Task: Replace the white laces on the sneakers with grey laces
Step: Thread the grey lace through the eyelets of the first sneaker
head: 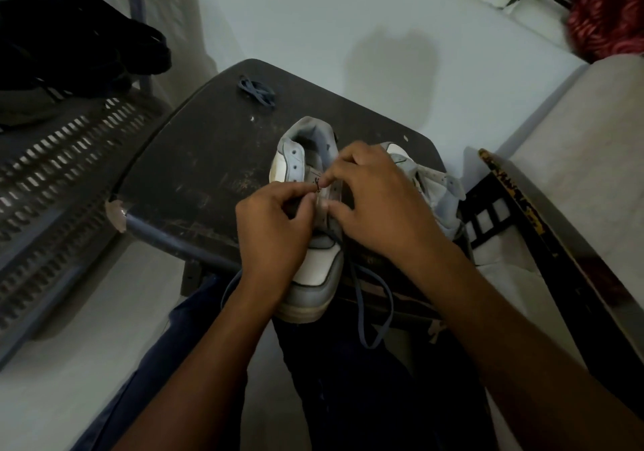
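Dark scuffed bench (195, 158) carries everything. Near sneaker (313, 241) sits at its front edge, toe toward the person, heel collar away; second sneaker (428, 185) just beside it on the right, mostly hidden behind the right hand. Grey lace (374, 306) is already in the near sneaker's lower eyelets, w/ a long loop hanging off the bench front over the lap. Spare grey lace (257, 91) lies bundled at the far bench edge, well apart. No white laces in view.

Left hand (275, 220) pinches the lace tip (317, 187) at the eyelet row; right hand (376, 199) pinches the eyelet flap beside it, fingers curled.

Step, prob.: threading grey lace mid-way up the 1st sneaker. Next needs: tip pushed thru the eyelet, pulled snug, then crossed to the opp. side; upper eyelets not yet laced.
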### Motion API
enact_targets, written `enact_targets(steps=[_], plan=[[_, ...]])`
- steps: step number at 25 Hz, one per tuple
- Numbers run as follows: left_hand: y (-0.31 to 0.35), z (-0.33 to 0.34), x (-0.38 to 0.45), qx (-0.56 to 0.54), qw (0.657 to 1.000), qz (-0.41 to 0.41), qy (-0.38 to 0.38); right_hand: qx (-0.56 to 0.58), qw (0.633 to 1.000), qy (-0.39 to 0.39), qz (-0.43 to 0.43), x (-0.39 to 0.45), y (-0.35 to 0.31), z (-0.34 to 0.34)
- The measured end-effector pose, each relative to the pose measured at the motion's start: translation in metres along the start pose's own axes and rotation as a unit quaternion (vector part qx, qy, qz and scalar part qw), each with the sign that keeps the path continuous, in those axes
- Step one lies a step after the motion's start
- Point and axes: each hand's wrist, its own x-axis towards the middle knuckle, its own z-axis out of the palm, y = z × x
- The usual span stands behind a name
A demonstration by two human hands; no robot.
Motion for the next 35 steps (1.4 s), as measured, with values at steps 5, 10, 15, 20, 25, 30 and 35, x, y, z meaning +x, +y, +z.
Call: enact_targets(steps=[5, 10, 15, 20, 25, 30, 35], plan=[[-0.001, -0.006, -0.014, 0.005, 0.997, 0.006, 0.081, -0.228, 0.941, -0.230, -0.102, 0.035, -0.013, -0.017], [0.004, -0.001, -0.030, 0.077, 0.996, 0.005, 0.042, -0.236, 0.881, -0.409, -0.028, 0.067, -0.035, -0.012], [0.001, -0.003, -0.032, 0.065, 0.997, 0.007, 0.027, -0.252, 0.881, -0.401, -0.010, 0.074, -0.034, -0.002], [-0.001, 0.002, -0.032, 0.064, 0.998, -0.009, 0.015, -0.018, 0.974, -0.220, 0.051, 0.079, -0.051, -0.047], [-0.002, 0.002, -0.034, 0.064, 0.998, -0.009, 0.017, 0.353, 0.929, -0.100, 0.054, 0.076, -0.071, -0.094], [-0.003, 0.003, -0.033, 0.060, 0.998, -0.010, 0.023, -0.297, 0.875, -0.381, 0.038, 0.040, -0.023, -0.042], [-0.002, 0.003, -0.033, 0.061, 0.998, -0.008, 0.019, 0.038, 0.932, -0.359, -0.018, 0.039, -0.051, -0.056]])
